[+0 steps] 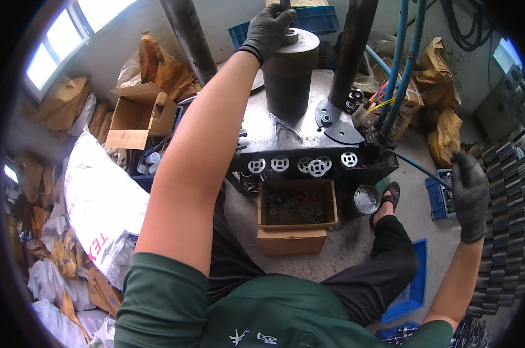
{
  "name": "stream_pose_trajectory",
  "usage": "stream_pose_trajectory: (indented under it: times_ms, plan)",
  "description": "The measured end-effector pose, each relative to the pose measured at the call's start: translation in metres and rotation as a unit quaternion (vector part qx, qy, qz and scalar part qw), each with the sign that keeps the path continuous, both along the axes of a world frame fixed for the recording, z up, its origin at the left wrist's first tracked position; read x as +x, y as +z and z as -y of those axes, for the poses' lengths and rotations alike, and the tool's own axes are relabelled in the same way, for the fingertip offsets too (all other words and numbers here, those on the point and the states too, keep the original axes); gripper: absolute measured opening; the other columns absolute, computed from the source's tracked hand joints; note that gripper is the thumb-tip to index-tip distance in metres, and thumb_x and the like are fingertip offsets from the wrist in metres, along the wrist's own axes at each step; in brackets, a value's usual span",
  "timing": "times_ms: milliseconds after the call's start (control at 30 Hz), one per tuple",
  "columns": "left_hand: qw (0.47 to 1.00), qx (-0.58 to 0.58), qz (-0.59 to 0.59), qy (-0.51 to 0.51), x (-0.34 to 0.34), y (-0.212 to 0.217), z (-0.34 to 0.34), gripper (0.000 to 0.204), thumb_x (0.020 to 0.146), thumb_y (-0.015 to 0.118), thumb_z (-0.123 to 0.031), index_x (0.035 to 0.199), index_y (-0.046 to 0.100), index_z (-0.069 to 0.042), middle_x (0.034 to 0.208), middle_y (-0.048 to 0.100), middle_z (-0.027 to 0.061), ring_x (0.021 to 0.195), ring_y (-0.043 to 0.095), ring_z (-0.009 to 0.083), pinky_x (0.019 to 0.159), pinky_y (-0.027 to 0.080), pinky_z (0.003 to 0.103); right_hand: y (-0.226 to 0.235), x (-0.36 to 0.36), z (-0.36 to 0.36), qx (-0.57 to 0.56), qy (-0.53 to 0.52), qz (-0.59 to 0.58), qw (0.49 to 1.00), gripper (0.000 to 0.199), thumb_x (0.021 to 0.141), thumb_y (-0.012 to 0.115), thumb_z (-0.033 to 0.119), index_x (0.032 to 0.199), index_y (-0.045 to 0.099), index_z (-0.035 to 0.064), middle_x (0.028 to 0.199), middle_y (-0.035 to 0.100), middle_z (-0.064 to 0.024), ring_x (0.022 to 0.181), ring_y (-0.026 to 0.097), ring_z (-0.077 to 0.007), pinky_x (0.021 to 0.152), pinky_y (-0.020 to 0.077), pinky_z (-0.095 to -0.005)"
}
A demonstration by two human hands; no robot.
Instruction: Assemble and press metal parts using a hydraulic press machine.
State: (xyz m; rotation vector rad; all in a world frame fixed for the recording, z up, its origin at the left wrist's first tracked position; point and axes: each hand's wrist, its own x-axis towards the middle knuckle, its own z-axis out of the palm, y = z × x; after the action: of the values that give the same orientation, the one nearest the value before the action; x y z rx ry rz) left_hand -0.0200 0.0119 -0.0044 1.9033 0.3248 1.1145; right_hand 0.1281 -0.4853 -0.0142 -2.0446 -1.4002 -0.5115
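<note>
My left hand [268, 32], in a dark grey glove, reaches to the top of a thick steel cylinder [288, 75]. Its fingers curl closed beside a small dark metal ring [291, 37] on the cylinder's top, just below a vertical rod [285, 4]. What lies inside that grip is hidden. The cylinder stands on a flat metal press table [253, 124]. My right hand [470, 200], gloved alike, is raised far to the right with its fingers stretched upward and nothing visible in it. It is beside stacked metal pieces [506, 232] and a blue crate of metal parts [440, 194].
Two dark columns [190, 40] [355, 49] flank the cylinder. Several slotted discs [280, 163] line the table's front. Below are a cardboard box of small parts [297, 226] and a metal tin [366, 200]. A white sack [100, 197] lies left; blue hoses [399, 64] hang right.
</note>
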Motion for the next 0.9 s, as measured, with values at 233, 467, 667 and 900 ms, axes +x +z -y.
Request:
stream_pose_trajectory:
  times_ms: [233,467,667,900]
  plan:
    - [0.972,-0.189,0.065,-0.126,0.011,-0.009,-0.01,0.042,0.092,0.073,-0.021,0.127,0.056,-0.008,0.096,0.06,0.003,0.082,0.061,0.0128,0.067,0.057,0.028,0.064,0.103,-0.101,0.016,-0.063,0.118,0.991,0.026,0.098,0.062,0.02,0.119,0.07,0.0075,0.109,0.072,-0.0181,0.103,0.07,-0.0316,0.088,0.055,-0.0369]
    - [0.992,-0.108,0.043,-0.042,0.009,-0.005,-0.014,0.04,0.094,0.07,-0.029,0.126,0.061,-0.007,0.099,0.066,0.0074,0.087,0.066,0.0172,0.075,0.058,0.032,0.081,0.11,-0.133,-0.078,-0.185,0.107,0.974,0.042,0.095,0.059,0.039,0.127,0.067,0.0142,0.118,0.07,-0.016,0.111,0.067,-0.0333,0.097,0.0515,-0.0428]
    - [0.995,-0.082,0.047,-0.018,-0.001,0.002,0.009,0.03,0.099,0.064,-0.023,0.122,0.063,-0.003,0.104,0.071,0.0085,0.091,0.067,0.0165,0.085,0.057,0.03,0.082,0.098,-0.133,-0.098,-0.217,0.082,0.968,0.053,0.093,0.059,0.035,0.144,0.054,0.0188,0.127,0.066,-0.0174,0.116,0.065,-0.034,0.101,0.0506,-0.0443]
    - [0.962,0.219,0.164,-0.013,-0.034,-0.029,0.113,0.031,0.088,0.072,-0.006,0.118,0.063,-0.006,0.1,0.067,0.0102,0.09,0.067,0.0203,0.083,0.054,0.033,0.076,0.081,-0.111,-0.084,-0.259,0.134,0.953,0.058,0.094,0.061,0.034,0.148,0.05,0.0166,0.122,0.066,-0.0214,0.115,0.066,-0.0341,0.1,0.0522,-0.0432]
